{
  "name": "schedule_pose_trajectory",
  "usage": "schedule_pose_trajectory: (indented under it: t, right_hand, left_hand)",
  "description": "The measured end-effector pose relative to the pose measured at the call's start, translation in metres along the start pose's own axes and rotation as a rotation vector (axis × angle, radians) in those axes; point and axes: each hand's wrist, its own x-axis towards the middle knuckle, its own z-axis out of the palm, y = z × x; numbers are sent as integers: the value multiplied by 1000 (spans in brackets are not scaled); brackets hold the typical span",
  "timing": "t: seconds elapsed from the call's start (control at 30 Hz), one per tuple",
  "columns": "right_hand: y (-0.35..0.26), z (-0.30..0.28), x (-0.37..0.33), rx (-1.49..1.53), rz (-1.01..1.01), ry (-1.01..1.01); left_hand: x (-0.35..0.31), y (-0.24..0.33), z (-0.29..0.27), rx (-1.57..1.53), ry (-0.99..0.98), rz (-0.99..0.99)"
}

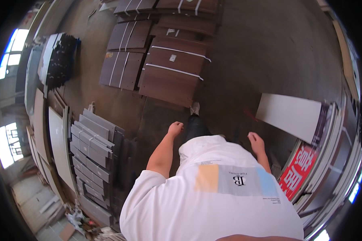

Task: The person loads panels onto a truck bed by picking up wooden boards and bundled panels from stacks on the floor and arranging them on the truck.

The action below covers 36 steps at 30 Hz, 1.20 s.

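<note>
My left hand (175,128) hangs out in front of my body, loosely closed with the fingers curled and nothing seen in it. On the other side my right hand (256,141) is held away from my hip, loosely open and holding nothing I can see. Neither hand touches anything. Between them are my white printed T-shirt (229,205), a dark trouser leg (195,126) and one shoe (194,108) set forward on the floor. Nearest beyond the shoe lies a strapped stack of brown panels (171,82). A whitish panel (289,114) sticks out to the right of my right hand.
More strapped brown bundles (124,68) lie beside and behind that stack. Grey boards (92,140) are piled at left, near leaning panels (60,140). A dark-ended bundle (60,60) stands farther back. On the right are a red sign (297,170) and upright boards (330,160).
</note>
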Motion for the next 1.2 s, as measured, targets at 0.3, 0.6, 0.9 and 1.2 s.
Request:
schedule_pose_trajectory:
  t: [0.3, 0.6, 0.9, 1.2]
  right_hand:
    - [-62, 67, 55, 109, 372, -277]
    - [-100, 128, 88, -16, 433, -420]
    - [-109, 237, 218, -59, 301, -402]
    - [-188, 166, 170, 472, 606, -371]
  left_hand:
    - [192, 14, -88, -497, 528, -502]
    - [288, -16, -107, -1326, 488, -285]
    - [120, 65, -77, -1221, 341, -253]
    - [-79, 114, -158, 36, -26, -73]
